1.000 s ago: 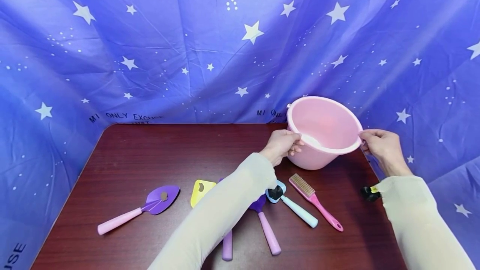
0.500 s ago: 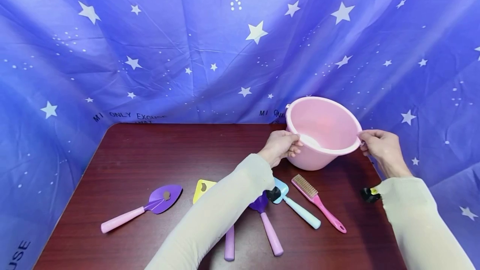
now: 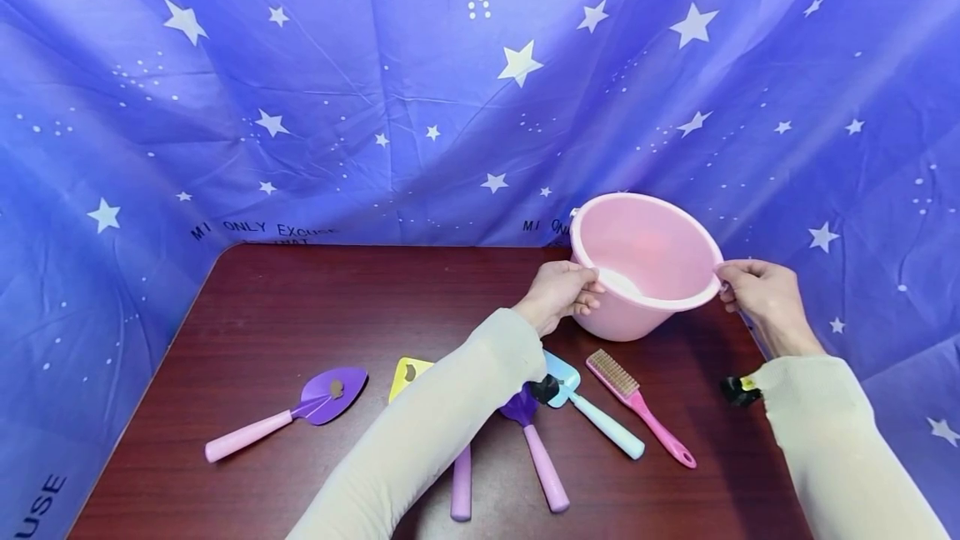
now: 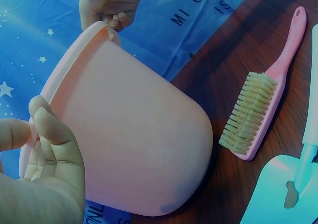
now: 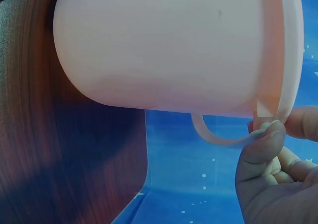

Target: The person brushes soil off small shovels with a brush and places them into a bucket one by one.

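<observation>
Your two hands hold the pink bucket (image 3: 649,255) at the counter's (image 3: 360,298) two o'clock.
Your left hand (image 3: 557,294) pinches its rim (image 3: 662,303) at eight o'clock; your right hand (image 3: 768,302) pinches it at three, beside the handle (image 5: 211,138). At the bucket's six o'clock lies a pink brush (image 3: 637,407), bristles up, with a light-blue spade (image 3: 603,423) at seven; a purple trowel (image 3: 318,398) lies at the counter's nine.

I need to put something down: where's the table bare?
Bare table lies behind the leftmost trowel, left of the bucket, and between the brush and right sleeve. The front middle is crowded: tools lie partly hidden by the left sleeve.
</observation>
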`<state>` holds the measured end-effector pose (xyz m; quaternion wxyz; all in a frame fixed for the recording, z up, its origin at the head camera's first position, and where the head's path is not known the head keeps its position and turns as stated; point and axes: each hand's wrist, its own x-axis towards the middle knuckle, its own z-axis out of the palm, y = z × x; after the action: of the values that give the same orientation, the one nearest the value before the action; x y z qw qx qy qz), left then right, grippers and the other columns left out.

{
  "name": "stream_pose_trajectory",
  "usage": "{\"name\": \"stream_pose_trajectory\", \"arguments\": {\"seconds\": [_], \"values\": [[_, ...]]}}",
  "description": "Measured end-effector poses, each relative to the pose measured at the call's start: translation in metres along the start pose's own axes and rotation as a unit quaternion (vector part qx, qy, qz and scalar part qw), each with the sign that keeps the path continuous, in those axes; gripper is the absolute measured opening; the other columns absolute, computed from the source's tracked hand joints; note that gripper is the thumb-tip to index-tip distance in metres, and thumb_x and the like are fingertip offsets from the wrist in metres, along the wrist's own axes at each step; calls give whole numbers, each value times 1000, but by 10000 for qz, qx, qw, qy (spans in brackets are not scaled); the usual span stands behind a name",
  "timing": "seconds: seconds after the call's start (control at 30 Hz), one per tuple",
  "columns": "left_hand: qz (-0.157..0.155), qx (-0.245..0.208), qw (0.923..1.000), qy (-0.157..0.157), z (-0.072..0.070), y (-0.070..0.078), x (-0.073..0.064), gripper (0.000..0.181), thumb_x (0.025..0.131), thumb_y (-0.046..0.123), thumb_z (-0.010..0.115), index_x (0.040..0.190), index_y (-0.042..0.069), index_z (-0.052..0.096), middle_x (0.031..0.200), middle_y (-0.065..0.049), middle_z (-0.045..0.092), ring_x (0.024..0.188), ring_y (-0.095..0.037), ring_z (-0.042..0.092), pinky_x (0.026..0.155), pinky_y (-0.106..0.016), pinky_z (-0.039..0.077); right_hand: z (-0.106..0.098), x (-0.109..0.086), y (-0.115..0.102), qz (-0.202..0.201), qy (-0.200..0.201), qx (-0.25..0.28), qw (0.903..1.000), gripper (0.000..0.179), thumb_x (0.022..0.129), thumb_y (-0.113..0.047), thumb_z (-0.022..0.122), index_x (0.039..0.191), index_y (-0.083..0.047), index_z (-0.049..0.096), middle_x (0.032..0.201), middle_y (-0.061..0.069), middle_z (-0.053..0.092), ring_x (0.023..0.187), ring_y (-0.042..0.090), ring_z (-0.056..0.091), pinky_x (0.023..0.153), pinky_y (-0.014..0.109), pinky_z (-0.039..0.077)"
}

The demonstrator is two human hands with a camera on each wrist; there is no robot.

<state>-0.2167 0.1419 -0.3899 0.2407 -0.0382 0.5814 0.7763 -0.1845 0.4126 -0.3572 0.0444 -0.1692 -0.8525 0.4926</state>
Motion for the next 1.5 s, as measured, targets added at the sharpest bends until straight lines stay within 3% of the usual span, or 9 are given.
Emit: {"name": "stream_pose_trajectory", "arguments": {"seconds": [0.27, 0.7, 1.27, 1.5], "values": [[-10, 15, 10000, 34, -3, 0, -2, 13, 91, 9, 59, 81, 3, 63, 71, -7, 66, 47, -9, 55, 46, -19, 45, 4, -1, -1, 123, -3, 130, 9998, 9, 94, -19, 56, 91, -13, 62, 61, -7, 60, 55, 6, 58, 53, 24, 50], [5, -4, 10000, -23, -12, 2, -6, 10, 92, 9, 60, 84, 3, 62, 72, -7, 67, 49, -10, 57, 49, -21, 46, 9, -3, -3, -121, -14, 272, 9996, 12, 94, -17, 55, 84, -20, 63, 61, -7, 60, 54, 6, 57, 51, 24, 49], [80, -26, 9999, -95, -23, 3, -9, 8, 91, 9, 59, 86, 3, 62, 74, -7, 67, 51, -10, 58, 53, -23, 47, 18, -4, -7, -266, -25, 76, 9996, 15, 95, -17, 54, 99, -4, 61, 61, -7, 60, 54, 7, 57, 50, 23, 48], [92, 3, 9999, -79, -26, 4, -11, 10, 91, 9, 59, 85, 3, 63, 73, -7, 67, 50, -10, 57, 49, -21, 46, 22, -4, -8, -244, -18, 44, 9997, 17, 95, -18, 55, 100, -3, 60, 61, -8, 60, 54, 7, 57, 51, 24, 49]]}}
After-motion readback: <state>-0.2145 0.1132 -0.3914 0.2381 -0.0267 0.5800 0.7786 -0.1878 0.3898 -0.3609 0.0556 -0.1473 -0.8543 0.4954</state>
